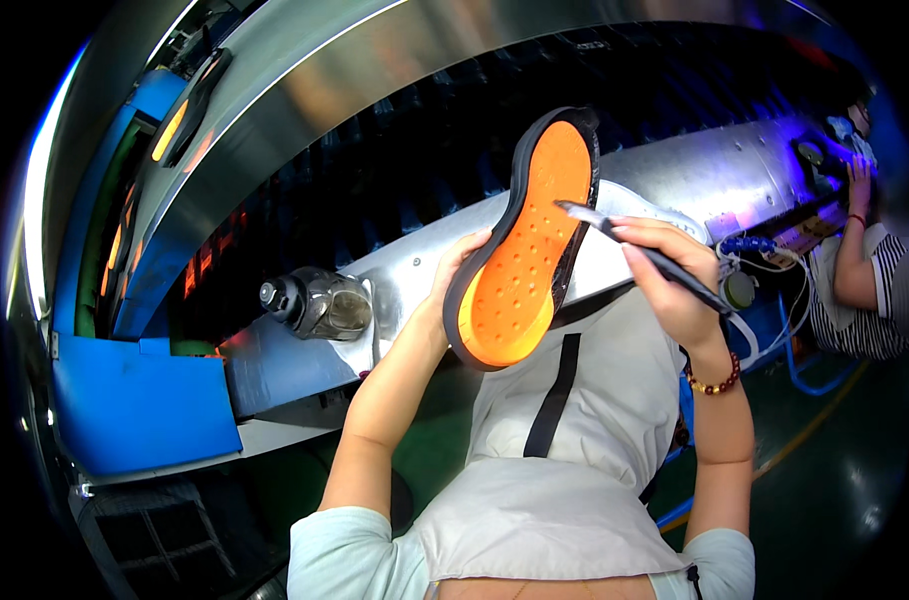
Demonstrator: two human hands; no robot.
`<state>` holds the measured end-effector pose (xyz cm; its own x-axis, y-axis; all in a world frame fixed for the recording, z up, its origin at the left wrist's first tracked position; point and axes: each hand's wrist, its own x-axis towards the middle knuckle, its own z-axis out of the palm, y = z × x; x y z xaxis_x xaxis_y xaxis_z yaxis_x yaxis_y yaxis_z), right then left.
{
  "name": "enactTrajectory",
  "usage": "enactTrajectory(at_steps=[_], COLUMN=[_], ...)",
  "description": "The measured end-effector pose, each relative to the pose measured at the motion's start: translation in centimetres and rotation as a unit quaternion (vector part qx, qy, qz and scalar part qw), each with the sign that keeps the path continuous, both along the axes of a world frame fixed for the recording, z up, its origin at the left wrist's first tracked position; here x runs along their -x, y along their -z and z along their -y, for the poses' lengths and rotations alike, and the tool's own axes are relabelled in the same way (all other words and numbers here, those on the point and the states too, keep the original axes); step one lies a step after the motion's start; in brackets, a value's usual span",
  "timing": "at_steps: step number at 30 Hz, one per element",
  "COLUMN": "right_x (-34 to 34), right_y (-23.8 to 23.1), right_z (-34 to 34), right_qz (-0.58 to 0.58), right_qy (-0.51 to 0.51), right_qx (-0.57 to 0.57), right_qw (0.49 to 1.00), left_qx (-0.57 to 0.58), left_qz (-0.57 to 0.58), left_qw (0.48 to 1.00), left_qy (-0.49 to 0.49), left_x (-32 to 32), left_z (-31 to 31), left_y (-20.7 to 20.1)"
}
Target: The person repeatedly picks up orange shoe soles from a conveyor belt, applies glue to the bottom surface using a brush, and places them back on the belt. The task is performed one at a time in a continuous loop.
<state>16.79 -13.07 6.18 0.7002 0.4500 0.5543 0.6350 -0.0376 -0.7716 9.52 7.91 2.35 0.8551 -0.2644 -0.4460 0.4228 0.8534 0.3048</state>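
Note:
In front of me a shoe sole (522, 245) is tilted up, its black rim around an orange inner face dotted with small holes. My left hand (454, 265) grips its left edge, and most of the fingers are hidden behind it. A slim brush (664, 262) with a dark handle is pinched in my right hand (679, 275). The brush's pale tip is at the middle of the orange face, touching it or just above it.
A dark-capped clear bottle (324, 303) stands on the metal ledge (414, 255). Beyond runs a dark conveyor (374, 150) under a curved metal hood (304, 70). More soles (186, 115) lie far left, by a blue machine housing (139, 405). Another person (864, 270) works at right.

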Motion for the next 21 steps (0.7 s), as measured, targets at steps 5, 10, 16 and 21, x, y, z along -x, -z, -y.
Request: enactTrajectory(at_steps=[5,10,16,21], right_x=[-1.0,-3.5,-6.7,-9.5], right_y=[2.8,4.9,7.1,10.4], right_z=[3.5,6.2,7.1,6.5], right_qz=[-0.274,-0.409,-0.445,-0.476], right_qy=[-0.055,-0.086,0.014,0.08], right_qx=[-0.292,-0.532,-0.555,-0.519], right_qw=[0.915,0.736,0.703,0.706], left_qx=[0.023,-0.054,-0.192,0.122], left_qz=[0.021,0.133,0.339,0.438], left_qw=[0.999,0.99,0.904,0.888], left_qy=[0.022,0.011,-0.177,-0.068], left_x=[1.5,2.6,-0.5,-9.6], left_z=[-2.4,-3.6,-6.7,-11.7], left_y=[0.7,-3.4,-9.1,-16.7])
